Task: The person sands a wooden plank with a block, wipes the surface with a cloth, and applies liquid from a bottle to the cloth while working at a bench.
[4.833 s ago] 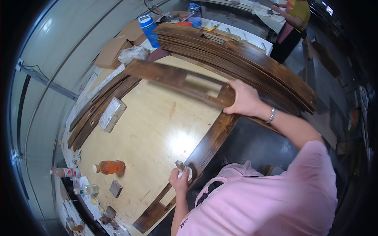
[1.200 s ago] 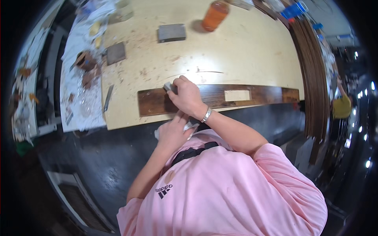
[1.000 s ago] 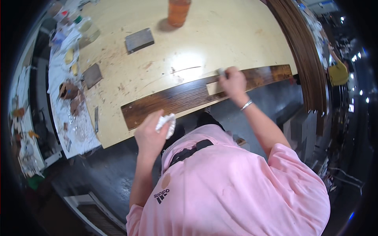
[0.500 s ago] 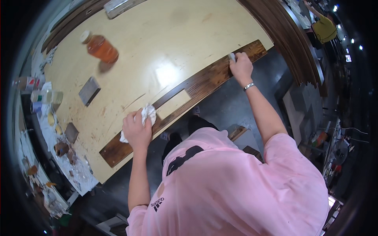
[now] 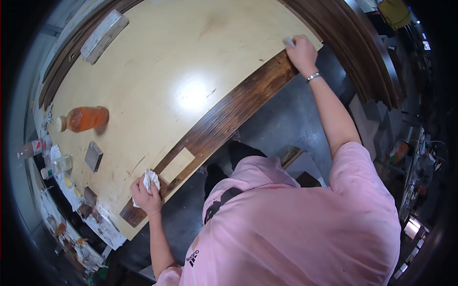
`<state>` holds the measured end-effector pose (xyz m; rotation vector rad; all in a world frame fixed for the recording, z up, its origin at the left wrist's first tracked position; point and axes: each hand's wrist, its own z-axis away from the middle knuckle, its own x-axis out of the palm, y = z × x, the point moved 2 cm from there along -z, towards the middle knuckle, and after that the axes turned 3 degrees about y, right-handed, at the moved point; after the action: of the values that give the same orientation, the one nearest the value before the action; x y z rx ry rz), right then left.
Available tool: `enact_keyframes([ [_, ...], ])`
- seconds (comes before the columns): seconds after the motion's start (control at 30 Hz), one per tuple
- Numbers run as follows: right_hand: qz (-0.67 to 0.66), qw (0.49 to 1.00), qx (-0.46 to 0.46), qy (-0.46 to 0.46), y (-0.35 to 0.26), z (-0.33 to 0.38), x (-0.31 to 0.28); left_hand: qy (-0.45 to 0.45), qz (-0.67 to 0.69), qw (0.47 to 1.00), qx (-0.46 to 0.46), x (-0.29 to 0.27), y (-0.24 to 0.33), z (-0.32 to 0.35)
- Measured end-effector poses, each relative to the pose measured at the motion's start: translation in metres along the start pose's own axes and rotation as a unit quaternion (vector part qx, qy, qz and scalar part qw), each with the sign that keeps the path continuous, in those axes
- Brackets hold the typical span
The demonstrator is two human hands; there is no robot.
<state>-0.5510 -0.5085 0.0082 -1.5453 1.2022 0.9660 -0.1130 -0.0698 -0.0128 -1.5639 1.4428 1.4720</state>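
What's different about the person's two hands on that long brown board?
The left hand grips a crumpled white cloth near one end of the dark board; the right hand holds something small and pale at the far end. The left arm is bent close to the body, while the right arm stretches far out. The right wrist wears a bracelet; the left wrist looks bare. Both hands rest on the board along the table edge.

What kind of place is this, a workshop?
Likely a woodworking or finishing workshop: a long dark stained wooden board on a pale plywood workbench, stacked dark wooden planks, and a white rag.
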Motion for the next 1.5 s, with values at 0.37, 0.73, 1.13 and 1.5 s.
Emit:
enact_keyframes([
  [0.37,0.021,0.998,0.008,0.057,0.068,-0.051,0.000,-0.010,-0.023,1.000,-0.014,0.002,0.003,-0.001],
  [0.73,-0.164,0.984,0.064,-0.004,0.090,-0.034,0.000,-0.016,-0.024,0.999,-0.029,0.002,0.004,0.000],
  [1.13,-0.115,0.989,0.079,0.054,0.093,0.011,0.002,-0.020,-0.033,0.999,-0.018,0.004,0.000,0.002],
  [1.5,-0.250,0.960,0.064,0.108,0.084,0.070,-0.004,-0.003,-0.032,0.999,-0.019,0.006,-0.003,0.004],
])
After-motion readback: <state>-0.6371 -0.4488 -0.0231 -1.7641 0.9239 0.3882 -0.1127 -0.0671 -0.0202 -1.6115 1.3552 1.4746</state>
